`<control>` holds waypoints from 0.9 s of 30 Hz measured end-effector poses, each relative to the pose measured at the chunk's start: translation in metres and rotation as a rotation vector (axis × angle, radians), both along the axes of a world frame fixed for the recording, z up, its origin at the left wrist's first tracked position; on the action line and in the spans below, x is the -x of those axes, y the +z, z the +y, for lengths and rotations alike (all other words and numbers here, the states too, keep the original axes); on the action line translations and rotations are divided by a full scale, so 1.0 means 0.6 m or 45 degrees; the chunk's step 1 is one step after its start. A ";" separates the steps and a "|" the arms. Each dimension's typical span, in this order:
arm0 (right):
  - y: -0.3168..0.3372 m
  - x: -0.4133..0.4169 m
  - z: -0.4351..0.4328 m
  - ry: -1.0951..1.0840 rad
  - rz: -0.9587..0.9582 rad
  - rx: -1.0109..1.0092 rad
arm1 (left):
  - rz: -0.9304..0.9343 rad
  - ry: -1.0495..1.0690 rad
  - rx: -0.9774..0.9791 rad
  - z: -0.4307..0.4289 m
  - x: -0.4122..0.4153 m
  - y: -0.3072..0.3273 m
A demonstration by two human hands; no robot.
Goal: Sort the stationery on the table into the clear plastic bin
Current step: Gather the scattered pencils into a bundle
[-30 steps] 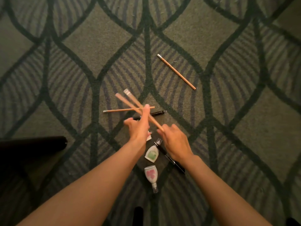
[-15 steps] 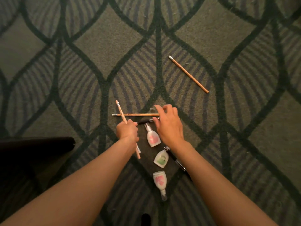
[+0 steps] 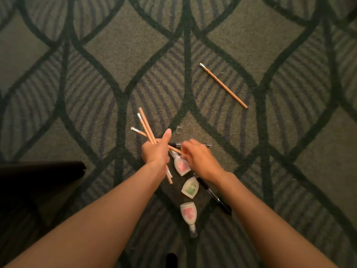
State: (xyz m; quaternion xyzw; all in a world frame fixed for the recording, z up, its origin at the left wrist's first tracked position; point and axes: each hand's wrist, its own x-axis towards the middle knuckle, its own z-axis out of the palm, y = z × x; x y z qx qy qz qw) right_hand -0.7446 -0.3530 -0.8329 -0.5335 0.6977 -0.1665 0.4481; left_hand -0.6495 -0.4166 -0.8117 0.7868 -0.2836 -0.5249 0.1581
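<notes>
While the left grip clenches a splayed bundle of pencils mid-frame in the head view, the right grip pinches the near tip of one, apparently feeding it in. The pencils cross rather than lie parallel, so one could slide out below the fist or lever loose when the pinch lets go, dropping onto the bottles at 6 o'clock. A loose pencil lies well apart at 1 o'clock on the carpet; reaching for it with a full fist risks spilling the rest. A pen lies at 5 o'clock. The bin is out of view.
</notes>
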 end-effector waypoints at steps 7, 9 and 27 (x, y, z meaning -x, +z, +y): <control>0.008 0.056 0.044 -0.168 0.345 -0.202 | -0.213 -0.123 -0.022 -0.001 0.014 -0.012; 0.006 0.058 0.049 0.007 0.520 -0.341 | -0.148 -0.139 -0.015 -0.001 0.017 -0.018; 0.001 0.115 -0.086 -0.957 -0.600 -0.101 | 0.107 -0.614 0.032 -0.008 0.088 -0.026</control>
